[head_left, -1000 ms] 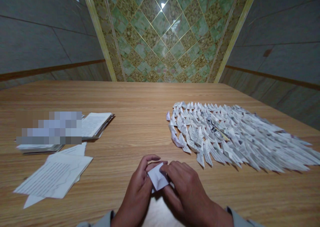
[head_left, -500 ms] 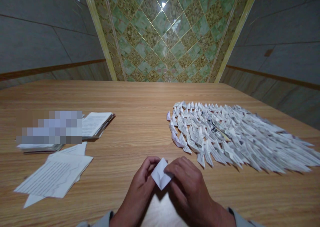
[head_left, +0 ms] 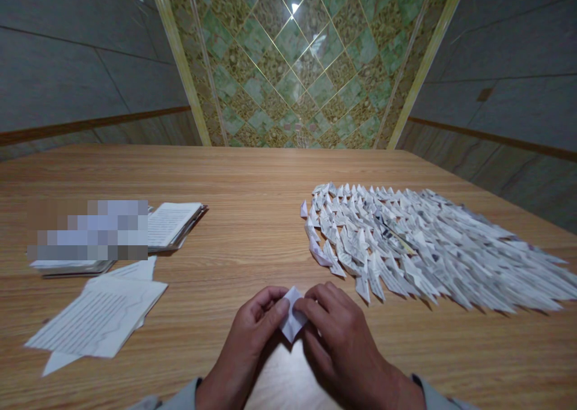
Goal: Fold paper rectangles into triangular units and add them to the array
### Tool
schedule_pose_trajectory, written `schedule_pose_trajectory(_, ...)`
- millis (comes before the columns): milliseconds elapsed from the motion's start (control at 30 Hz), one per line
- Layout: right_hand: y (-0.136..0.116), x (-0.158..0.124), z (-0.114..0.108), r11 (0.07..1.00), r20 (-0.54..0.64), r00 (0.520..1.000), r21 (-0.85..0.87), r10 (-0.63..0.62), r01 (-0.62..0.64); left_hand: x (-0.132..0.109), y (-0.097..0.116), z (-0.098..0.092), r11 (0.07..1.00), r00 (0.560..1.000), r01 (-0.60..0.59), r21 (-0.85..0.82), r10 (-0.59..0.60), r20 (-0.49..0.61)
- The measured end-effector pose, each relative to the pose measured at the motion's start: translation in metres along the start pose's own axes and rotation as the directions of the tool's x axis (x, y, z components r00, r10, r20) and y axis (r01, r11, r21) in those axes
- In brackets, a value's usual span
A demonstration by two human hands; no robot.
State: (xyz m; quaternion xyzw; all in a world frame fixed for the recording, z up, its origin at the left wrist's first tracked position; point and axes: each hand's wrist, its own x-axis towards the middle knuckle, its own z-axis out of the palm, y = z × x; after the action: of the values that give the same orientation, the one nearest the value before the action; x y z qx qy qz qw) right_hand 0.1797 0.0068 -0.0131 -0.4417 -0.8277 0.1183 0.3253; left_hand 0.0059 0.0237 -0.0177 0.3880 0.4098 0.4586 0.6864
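Between my hands, just above the table near its front, is a small folded piece of white paper (head_left: 294,326), its corners pointing up and down. My left hand (head_left: 259,320) grips its left side, the thumb lying across the front face. From the other side my right hand (head_left: 336,326) pinches it, with fingers curled over the right edge. The paper's back and some of my fingertips are hidden. To the right lies a large cluster of folded paper boats (head_left: 406,241), packed in rows, mostly white with print.
Loose printed sheets (head_left: 103,317) lie at the left of the wooden table (head_left: 234,181). Behind them is a stack of paper (head_left: 174,223), next to another pile partly blurred by pixels. A tiled wall (head_left: 297,67) stands beyond the far edge.
My left thumb has moved onto the front of the folded paper, covering its left part. The paper has turned slightly and looks narrower. The piles on the table have not moved.
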Motion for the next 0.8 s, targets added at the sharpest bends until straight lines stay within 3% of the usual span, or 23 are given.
schedule_pose_trajectory(133, -0.003, 0.002, -0.002, 0.985, -0.05, 0.998, 0.168, 0.031, -0.022, 0.004, -0.001, 0.0, 0.995, 0.998, -0.045, 0.084, 0.049, -0.036)
schedule_pose_trajectory(233, -0.003, 0.006, -0.007, 0.938, -0.138, 0.98, 0.334, 0.142, -0.089, 0.001, 0.002, 0.001, 0.98, 0.995, -0.096, 0.172, 0.098, -0.001)
schedule_pose_trajectory(300, -0.002, 0.008, -0.01, 0.903, -0.115, 0.968, 0.399, 0.223, -0.161, -0.003, 0.004, 0.002, 0.963, 0.992, -0.126, 0.238, 0.12, 0.04)
schedule_pose_trajectory(433, -0.001, 0.008, -0.01, 0.866, -0.046, 0.963, 0.449, 0.267, -0.219, -0.006, 0.004, 0.003, 0.932, 0.986, -0.159, 0.325, 0.133, 0.099)
schedule_pose_trajectory(600, -0.003, 0.007, -0.006, 0.869, -0.086, 0.963, 0.458, 0.255, -0.189, -0.006, 0.005, 0.004, 0.898, 0.984, -0.176, 0.402, 0.149, 0.098)
schedule_pose_trajectory(800, -0.003, 0.007, -0.005, 0.784, -0.075, 0.939, 0.574, 0.336, -0.235, -0.006, 0.008, 0.004, 0.916, 0.985, -0.169, 0.365, 0.149, 0.082)
